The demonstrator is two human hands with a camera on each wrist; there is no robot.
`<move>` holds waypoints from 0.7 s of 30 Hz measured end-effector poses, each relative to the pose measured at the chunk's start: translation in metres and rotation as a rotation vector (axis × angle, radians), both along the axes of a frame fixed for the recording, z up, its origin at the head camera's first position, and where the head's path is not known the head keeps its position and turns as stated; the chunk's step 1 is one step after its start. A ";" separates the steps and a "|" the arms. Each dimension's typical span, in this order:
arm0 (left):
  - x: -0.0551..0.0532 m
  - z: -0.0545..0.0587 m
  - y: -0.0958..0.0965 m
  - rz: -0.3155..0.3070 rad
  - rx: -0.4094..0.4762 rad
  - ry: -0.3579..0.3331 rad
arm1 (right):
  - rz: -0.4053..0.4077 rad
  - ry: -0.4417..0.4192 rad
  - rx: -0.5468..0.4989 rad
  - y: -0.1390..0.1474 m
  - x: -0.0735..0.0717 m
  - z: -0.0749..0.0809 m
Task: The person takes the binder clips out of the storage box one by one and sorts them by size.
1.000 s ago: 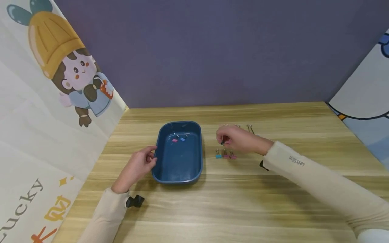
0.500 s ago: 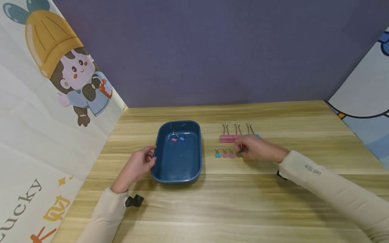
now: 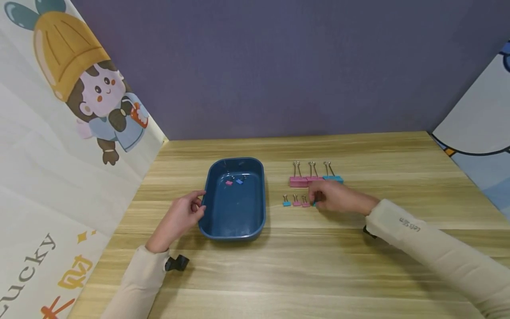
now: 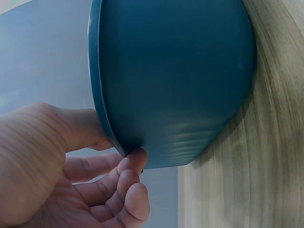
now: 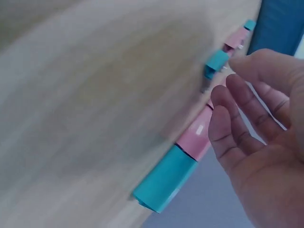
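Note:
My left hand pinches the left rim of a dark blue plastic bin, thumb on one side of the wall and fingers on the other in the left wrist view. My right hand pinches a small teal binder clip low over the table, at the right end of a row of small binder clips. That row holds one teal clip and two pink clips. Most of the pinched clip is hidden behind the fingers in the head view.
Behind the small row stand two large pink binder clips and a large teal binder clip, handles pointing back. Inside the bin lie a small pink clip and a small blue clip. A purple wall closes the table's back.
My right hand has moved right and down with the small teal clip, from above the row to its right end. The large clips have come into view. My left hand stays on the bin.

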State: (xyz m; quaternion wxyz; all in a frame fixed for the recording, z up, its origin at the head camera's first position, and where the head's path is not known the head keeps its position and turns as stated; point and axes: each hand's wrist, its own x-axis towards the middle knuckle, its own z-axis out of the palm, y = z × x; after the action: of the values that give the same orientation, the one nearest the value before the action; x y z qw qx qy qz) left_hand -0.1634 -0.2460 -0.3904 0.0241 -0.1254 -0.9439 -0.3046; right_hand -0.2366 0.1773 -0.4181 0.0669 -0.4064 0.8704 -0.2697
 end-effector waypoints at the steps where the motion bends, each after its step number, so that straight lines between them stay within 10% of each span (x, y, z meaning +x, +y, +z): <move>1: 0.000 0.000 0.000 0.000 0.000 0.001 | -0.006 -0.004 -0.001 0.000 0.000 0.002; 21: 0.000 -0.001 -0.001 -0.001 0.001 0.005 | -0.020 0.092 -0.075 -0.054 -0.003 0.059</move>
State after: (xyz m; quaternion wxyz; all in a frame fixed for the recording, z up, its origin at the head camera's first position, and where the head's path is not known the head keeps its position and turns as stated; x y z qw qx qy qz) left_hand -0.1636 -0.2469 -0.3915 0.0265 -0.1266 -0.9436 -0.3048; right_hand -0.2399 0.1229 -0.3590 0.0090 -0.4120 0.8658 -0.2838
